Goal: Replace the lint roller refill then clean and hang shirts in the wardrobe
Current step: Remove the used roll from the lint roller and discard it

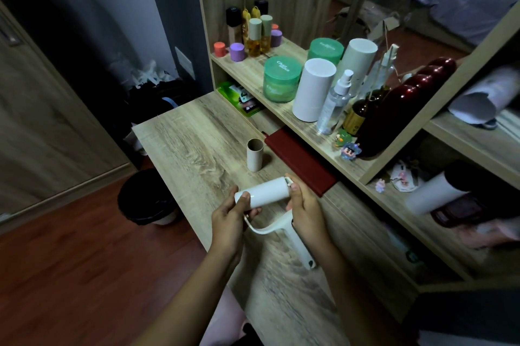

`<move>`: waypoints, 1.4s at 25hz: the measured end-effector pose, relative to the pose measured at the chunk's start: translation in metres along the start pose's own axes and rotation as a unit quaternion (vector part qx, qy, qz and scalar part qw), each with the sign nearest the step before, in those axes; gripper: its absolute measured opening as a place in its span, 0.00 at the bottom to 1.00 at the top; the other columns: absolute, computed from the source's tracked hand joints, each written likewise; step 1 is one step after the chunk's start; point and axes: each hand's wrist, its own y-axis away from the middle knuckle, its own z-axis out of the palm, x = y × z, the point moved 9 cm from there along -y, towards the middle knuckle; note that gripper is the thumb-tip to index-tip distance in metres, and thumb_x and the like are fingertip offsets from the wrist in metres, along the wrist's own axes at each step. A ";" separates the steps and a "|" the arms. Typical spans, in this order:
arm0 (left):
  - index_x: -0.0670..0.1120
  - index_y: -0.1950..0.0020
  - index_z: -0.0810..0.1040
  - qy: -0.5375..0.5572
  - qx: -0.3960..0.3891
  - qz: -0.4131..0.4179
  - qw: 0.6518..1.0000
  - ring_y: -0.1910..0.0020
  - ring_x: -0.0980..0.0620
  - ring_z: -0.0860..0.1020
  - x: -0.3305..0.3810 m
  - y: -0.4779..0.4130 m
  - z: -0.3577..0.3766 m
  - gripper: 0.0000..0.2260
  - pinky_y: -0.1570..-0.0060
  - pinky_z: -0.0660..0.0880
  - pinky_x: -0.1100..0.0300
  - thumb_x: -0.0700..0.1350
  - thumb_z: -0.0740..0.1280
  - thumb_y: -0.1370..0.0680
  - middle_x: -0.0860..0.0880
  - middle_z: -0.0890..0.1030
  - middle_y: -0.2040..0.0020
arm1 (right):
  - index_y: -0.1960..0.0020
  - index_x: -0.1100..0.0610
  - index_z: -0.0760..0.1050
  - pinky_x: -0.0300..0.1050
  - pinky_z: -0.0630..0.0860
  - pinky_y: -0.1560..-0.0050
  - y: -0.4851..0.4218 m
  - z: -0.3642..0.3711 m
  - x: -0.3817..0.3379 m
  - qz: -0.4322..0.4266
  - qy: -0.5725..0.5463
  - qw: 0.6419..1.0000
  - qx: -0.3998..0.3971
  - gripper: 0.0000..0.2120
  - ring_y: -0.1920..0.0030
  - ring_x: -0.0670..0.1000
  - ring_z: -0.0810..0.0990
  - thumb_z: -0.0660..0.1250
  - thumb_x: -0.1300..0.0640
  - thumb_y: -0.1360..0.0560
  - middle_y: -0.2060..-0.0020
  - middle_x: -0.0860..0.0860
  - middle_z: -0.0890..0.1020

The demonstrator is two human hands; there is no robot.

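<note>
Above the wood-grain tabletop (180, 143), the left hand (229, 217) pinches the near end of the white cylindrical lint roller refill (263, 193). Behind the refill, an empty brown cardboard tube (254, 154) stands upright. Right of the refill, the right hand (305, 209) grips the white plastic roller handle (297, 241).

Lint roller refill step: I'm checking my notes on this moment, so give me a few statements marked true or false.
1. Both hands hold the lint roller. True: left hand at the roll's end, right hand near the handle side.
2. The cardboard core lies flat. False: it stands upright on the desk.
3. The roll on the roller is white. True.
4. The dark red book sits on the upper shelf. False: it lies on the desk, partly under the shelf.
</note>
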 end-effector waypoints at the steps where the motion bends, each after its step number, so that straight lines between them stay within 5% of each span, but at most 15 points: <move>1: 0.39 0.33 0.71 0.012 0.007 -0.008 1.000 0.62 0.51 0.81 -0.004 -0.001 -0.001 0.18 0.63 0.78 0.66 0.39 0.65 0.23 0.43 0.75 0.35 | 0.35 0.49 0.72 0.30 0.70 0.65 0.000 0.000 0.002 -0.006 0.007 1.000 -0.005 0.16 0.69 0.40 0.74 0.53 0.55 0.19 0.69 0.44 0.75; 5: 0.38 0.32 0.69 0.040 0.062 -0.014 0.997 0.69 0.55 0.80 -0.011 -0.012 -0.019 0.20 0.66 0.78 0.66 0.39 0.65 0.23 0.43 0.80 0.51 | 0.38 0.51 0.73 0.43 0.74 0.58 0.002 -0.005 0.024 -0.001 0.006 1.000 -0.002 0.14 0.66 0.42 0.76 0.52 0.55 0.19 0.66 0.45 0.77; 9: 0.42 0.31 0.70 0.036 0.082 -0.021 0.996 0.62 0.50 0.77 -0.020 -0.021 -0.035 0.21 0.62 0.79 0.63 0.40 0.66 0.24 0.38 0.76 0.38 | 0.48 0.49 0.72 0.51 0.73 0.58 0.012 0.007 0.064 0.061 0.100 0.991 -0.065 0.10 0.65 0.50 0.74 0.51 0.52 0.19 0.68 0.50 0.75; 15: 0.41 0.30 0.68 0.019 0.061 -0.014 0.998 0.65 0.52 0.78 -0.018 -0.019 -0.031 0.22 0.62 0.79 0.65 0.40 0.66 0.24 0.40 0.77 0.42 | 0.38 0.57 0.73 0.38 0.66 0.51 0.011 0.013 0.088 0.059 0.222 0.972 -0.049 0.16 0.45 0.55 0.77 0.52 0.54 0.19 0.44 0.58 0.79; 19: 0.44 0.34 0.72 0.014 0.049 -0.011 0.999 0.61 0.48 0.78 -0.016 -0.016 -0.026 0.18 0.63 0.79 0.66 0.40 0.66 0.24 0.39 0.71 0.32 | 0.37 0.55 0.73 0.41 0.69 0.52 0.014 0.012 0.098 0.080 0.276 0.957 -0.042 0.17 0.48 0.56 0.77 0.52 0.52 0.19 0.44 0.60 0.76; 23: 0.44 0.31 0.69 0.008 0.045 -0.011 0.999 0.61 0.48 0.78 -0.017 -0.014 -0.027 0.21 0.64 0.78 0.66 0.40 0.66 0.24 0.39 0.71 0.31 | 0.38 0.51 0.72 0.47 0.71 0.53 0.015 0.001 0.080 0.062 0.391 0.918 -0.017 0.17 0.48 0.57 0.76 0.51 0.49 0.20 0.44 0.56 0.75; 26: 0.47 0.36 0.73 0.009 0.036 -0.009 0.999 0.59 0.48 0.78 -0.014 -0.015 -0.025 0.16 0.64 0.78 0.66 0.40 0.66 0.24 0.40 0.69 0.30 | 0.35 0.55 0.71 0.46 0.71 0.46 0.000 -0.007 0.044 0.005 0.239 0.971 0.013 0.18 0.41 0.55 0.75 0.53 0.52 0.20 0.40 0.55 0.75; 29: 0.42 0.31 0.68 0.001 0.030 -0.012 0.999 0.58 0.47 0.78 -0.016 -0.015 -0.023 0.21 0.61 0.79 0.66 0.39 0.66 0.24 0.40 0.70 0.30 | 0.31 0.53 0.68 0.48 0.67 0.32 -0.014 0.020 0.038 0.088 -0.024 0.987 -0.130 0.19 0.35 0.49 0.72 0.55 0.50 0.21 0.35 0.51 0.74; 35: 0.39 0.32 0.68 0.000 0.024 0.006 1.000 0.57 0.48 0.78 -0.008 -0.013 -0.022 0.20 0.61 0.79 0.66 0.38 0.65 0.23 0.41 0.71 0.32 | 0.38 0.56 0.74 0.38 0.77 0.49 -0.024 0.020 0.024 0.061 -0.087 0.984 -0.146 0.18 0.51 0.48 0.80 0.69 0.60 0.28 0.51 0.48 0.81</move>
